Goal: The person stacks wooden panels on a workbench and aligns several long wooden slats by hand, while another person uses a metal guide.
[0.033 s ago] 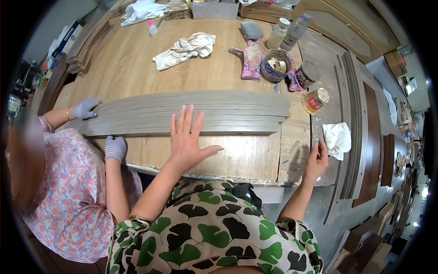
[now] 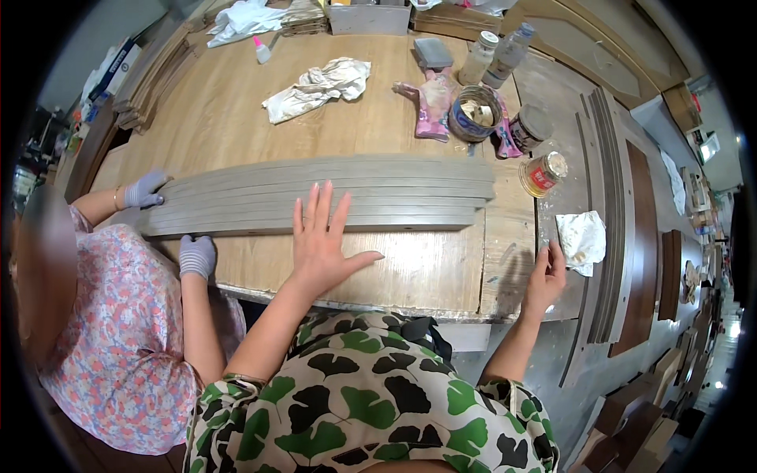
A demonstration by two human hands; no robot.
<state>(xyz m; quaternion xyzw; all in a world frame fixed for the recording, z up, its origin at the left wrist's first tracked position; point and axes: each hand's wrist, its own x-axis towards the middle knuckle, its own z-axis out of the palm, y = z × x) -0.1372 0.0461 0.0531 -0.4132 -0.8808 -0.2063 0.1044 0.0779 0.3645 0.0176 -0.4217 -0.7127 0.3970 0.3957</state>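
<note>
A bundle of long grey strips (image 2: 355,189) lies side by side across the wooden table. Spread wide, my left hand (image 2: 322,248) has its fingertips over the near strips; whether they press down I cannot tell. My right hand (image 2: 548,272) is at the table's right side, thumb and fingers drawn together, and what is in them, if anything, is too small to make out. Just right of it lies a crumpled white cloth (image 2: 582,240). On my left, a co-worker's gloved hand (image 2: 146,189) touches the strips' left end, and the other gloved hand (image 2: 197,256) is at their near edge.
Beyond the strips lie a stained cloth (image 2: 319,88) and a small pink-capped bottle (image 2: 262,51). An open tin (image 2: 475,114), a lidded jar (image 2: 530,128), a labelled glass jar (image 2: 542,173) and clear bottles (image 2: 509,57) stand at the right. Longer boards (image 2: 611,229) lie further right.
The grey strips have slid slightly to the left. Both my hands keep the same pose.
</note>
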